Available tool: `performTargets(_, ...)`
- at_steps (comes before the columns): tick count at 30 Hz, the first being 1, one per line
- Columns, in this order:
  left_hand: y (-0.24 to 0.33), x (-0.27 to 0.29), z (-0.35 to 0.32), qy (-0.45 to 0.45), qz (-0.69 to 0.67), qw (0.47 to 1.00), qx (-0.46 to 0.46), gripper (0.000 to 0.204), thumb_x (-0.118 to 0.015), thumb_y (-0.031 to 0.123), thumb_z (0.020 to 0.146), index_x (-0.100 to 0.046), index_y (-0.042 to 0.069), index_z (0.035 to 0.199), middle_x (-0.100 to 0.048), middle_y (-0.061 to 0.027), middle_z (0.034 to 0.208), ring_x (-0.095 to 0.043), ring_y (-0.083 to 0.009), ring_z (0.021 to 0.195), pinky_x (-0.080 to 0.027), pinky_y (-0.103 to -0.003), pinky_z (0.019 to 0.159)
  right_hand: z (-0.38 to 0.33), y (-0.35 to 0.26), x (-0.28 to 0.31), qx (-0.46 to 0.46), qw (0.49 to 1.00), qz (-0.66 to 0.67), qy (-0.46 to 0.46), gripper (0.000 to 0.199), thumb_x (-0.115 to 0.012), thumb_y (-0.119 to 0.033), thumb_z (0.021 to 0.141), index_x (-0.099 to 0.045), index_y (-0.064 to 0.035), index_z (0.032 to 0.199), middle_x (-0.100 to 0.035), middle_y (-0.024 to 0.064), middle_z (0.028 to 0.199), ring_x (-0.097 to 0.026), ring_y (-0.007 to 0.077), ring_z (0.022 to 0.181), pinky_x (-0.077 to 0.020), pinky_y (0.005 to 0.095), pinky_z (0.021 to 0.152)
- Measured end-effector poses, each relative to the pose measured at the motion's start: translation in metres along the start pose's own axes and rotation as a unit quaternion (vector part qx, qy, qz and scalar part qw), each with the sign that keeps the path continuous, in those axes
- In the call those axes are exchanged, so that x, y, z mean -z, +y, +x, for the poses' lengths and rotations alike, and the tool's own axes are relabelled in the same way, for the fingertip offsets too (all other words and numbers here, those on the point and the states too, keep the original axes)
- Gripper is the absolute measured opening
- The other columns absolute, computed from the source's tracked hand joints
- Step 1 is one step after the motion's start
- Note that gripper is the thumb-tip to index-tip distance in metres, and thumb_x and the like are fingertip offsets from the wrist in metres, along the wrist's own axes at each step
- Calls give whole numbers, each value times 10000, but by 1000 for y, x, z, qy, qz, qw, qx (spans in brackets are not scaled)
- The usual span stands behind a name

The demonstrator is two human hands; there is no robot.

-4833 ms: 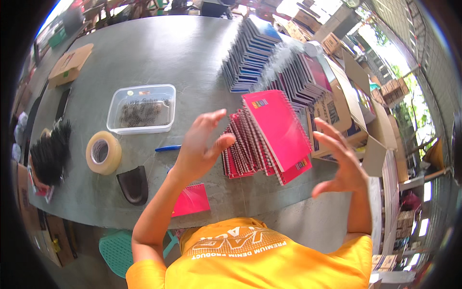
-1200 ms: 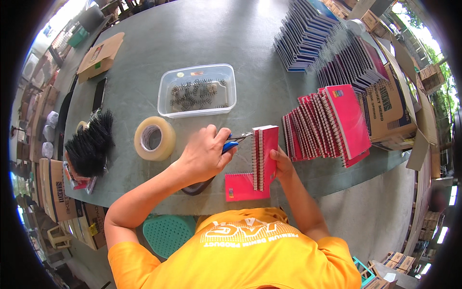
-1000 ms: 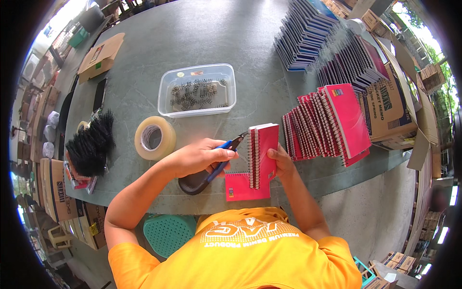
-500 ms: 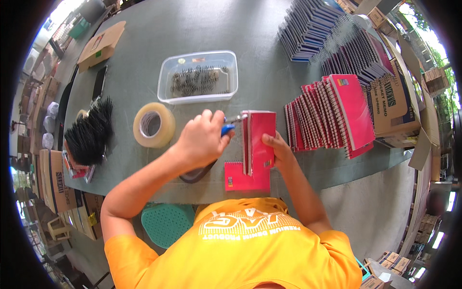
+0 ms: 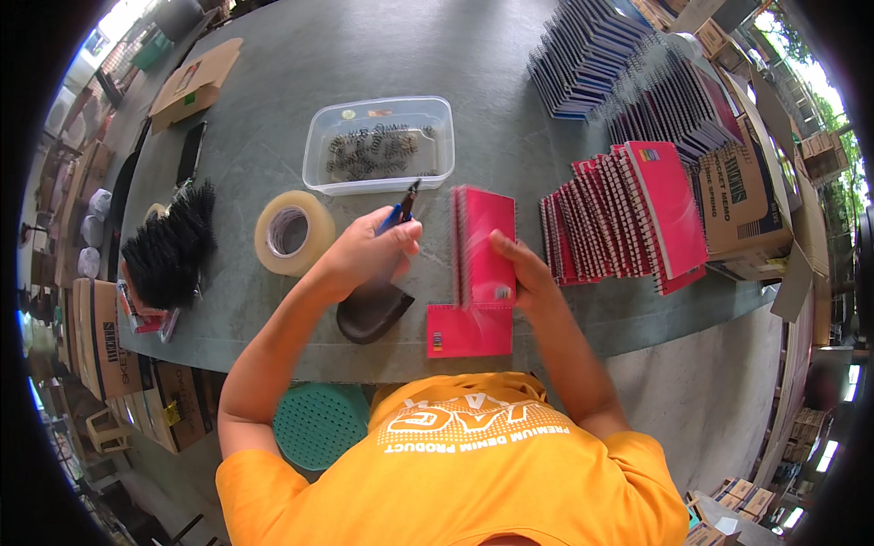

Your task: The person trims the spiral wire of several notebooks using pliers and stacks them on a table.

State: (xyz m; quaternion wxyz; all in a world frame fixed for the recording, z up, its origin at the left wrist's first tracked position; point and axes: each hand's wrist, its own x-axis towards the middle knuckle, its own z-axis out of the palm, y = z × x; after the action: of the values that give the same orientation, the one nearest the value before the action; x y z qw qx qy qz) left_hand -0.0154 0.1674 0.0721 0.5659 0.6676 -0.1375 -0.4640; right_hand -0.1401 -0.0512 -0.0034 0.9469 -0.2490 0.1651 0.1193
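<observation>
My left hand (image 5: 369, 255) is closed on blue-handled pliers (image 5: 405, 207), their dark tip pointing up and away from the notebook. My right hand (image 5: 526, 271) grips a red spiral notebook (image 5: 490, 241) by its right side, thumb on the cover; its coil edge faces left and is a little blurred. Below it, another red notebook (image 5: 469, 332) lies flat on the table, partly covered. Beyond my left hand stands a clear plastic tub (image 5: 314, 155) with several short dark wire coils (image 5: 378, 150) inside. A dark, curved flat piece (image 5: 371, 314) lies below my left wrist.
A roll of clear tape (image 5: 314, 246) lies left of my left hand. Black wire coils (image 5: 171, 244) are heaped at the far left. Stacks of red notebooks (image 5: 628, 218) and blue notebooks (image 5: 583, 64) stand at the right, beside an open cardboard box (image 5: 742, 205). A green stool (image 5: 319, 423) is below the table edge.
My left hand has drawn the pliers back from the notebook's top coil end and turned their tip upward. The held notebook has shifted slightly left and away.
</observation>
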Motion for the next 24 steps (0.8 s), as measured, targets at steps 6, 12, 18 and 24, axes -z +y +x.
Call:
performTargets(6, -2, 7, -8, 55, 211, 960, -176, 505, -801, 316, 707, -530, 70, 1054, -602, -27, 932, -562, -114, 811, -456, -263, 772, -29, -19, -84, 133, 521, -841, 64, 373, -768, -304, 682, -641, -79, 951, -675, 119, 824, -658, 287, 753, -517, 356, 654)
performTargets(12, -13, -23, -6, 60, 188, 947, -252, 459, -800, 36, 646, -507, 46, 999, -603, -19, 905, -560, -86, 846, -474, -255, 775, -23, -15, -97, 143, 472, -867, 73, 422, -802, -244, 619, -631, -87, 971, -654, 132, 900, -626, 307, 847, -496, 352, 735)
performTargets(18, -11, -22, -10, 128, -174, 924, -315, 477, -713, -89, 660, -451, 66, 1027, -591, -48, 927, -588, -116, 875, -483, -254, 759, -16, -29, -68, 507, 653, -520, 215, 759, -875, -151, 527, -522, -45, 1191, -564, 78, 1146, -524, 219, 1066, -415, 354, 881)
performTargets(24, -30, -44, 7, 88, -382, 875, -283, 538, -765, -53, 643, -437, 65, 1053, -599, -42, 918, -594, -127, 876, -473, -237, 735, 13, 31, -67, 320, 942, -100, 19, 569, -830, -171, 686, -551, -25, 1161, -619, -23, 966, -565, 72, 879, -471, 246, 760)
